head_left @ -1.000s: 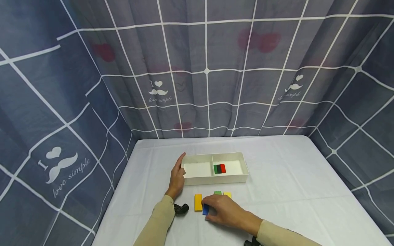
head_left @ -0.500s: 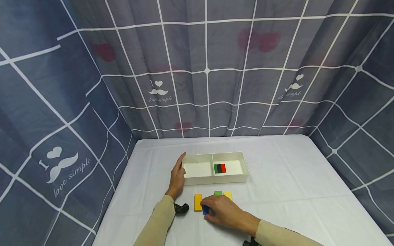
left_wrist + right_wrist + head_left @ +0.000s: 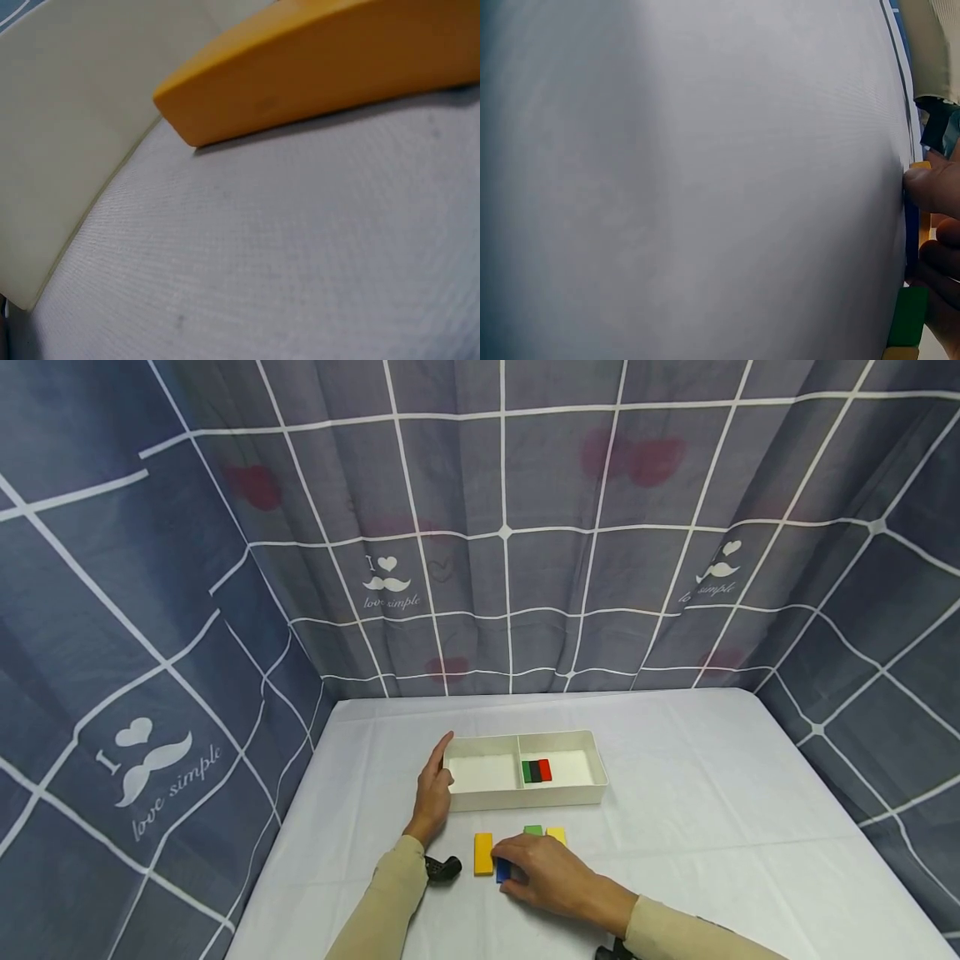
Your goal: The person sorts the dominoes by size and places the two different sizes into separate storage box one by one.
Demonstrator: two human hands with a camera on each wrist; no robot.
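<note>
My left hand (image 3: 430,797) lies against the left end of a white two-compartment box (image 3: 487,800), its index finger straight along the outer wall. In front of the box, my right hand (image 3: 551,872) pinches a blue block (image 3: 503,870) lying on the table, thumb at the near end and fingers at the far end; they partly cover it. An orange-yellow block (image 3: 483,855) lies just left of the blue one. Beyond the right hand, a green block (image 3: 532,830) and a yellow block (image 3: 556,834) show only in part. The right wrist view catches the thumb (image 3: 934,189) on the blue block (image 3: 912,232).
Green (image 3: 527,772), black (image 3: 535,771) and red (image 3: 545,770) blocks sit side by side in the box's right compartment, against the divider (image 3: 519,760). A white cloth covers the table (image 3: 697,810). Grid-patterned curtains (image 3: 465,568) enclose it at the back and sides.
Almost nothing differs. Both hands keep their places, and the blue block stays at nearly the same spot beneath the right hand's fingers.
</note>
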